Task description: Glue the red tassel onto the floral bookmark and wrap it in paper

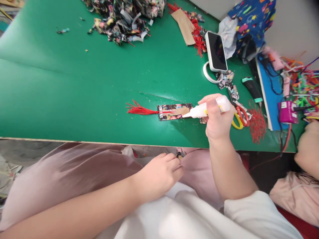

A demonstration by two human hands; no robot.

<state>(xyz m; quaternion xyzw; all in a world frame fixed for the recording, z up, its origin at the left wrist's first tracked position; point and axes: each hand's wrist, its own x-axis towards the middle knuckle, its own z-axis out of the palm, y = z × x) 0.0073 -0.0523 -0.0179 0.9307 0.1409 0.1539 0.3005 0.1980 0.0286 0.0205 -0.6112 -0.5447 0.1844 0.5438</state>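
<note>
My right hand (217, 119) is wrapped round a white glue bottle (199, 110). The bottle is tilted, its narrow nozzle pointing left and down at a patterned fabric strip (178, 107); whether the tip touches cannot be told. Brown card lies along the middle of the strip, and a red tassel (142, 109) runs out from its left end. Over my lap, below the table edge, my left hand (159, 174) is closed with fingers curled. A small dark, patterned bit shows by its fingertips, mostly hidden.
The green table (74, 93) holds a heap of fabric scraps (122, 23) at the back. To the right are a phone (216, 51), a white ring (210, 75), scissors (239, 119), a cutter (252, 89) and red threads (258, 122). Another person's arm (309, 149) is at the right edge.
</note>
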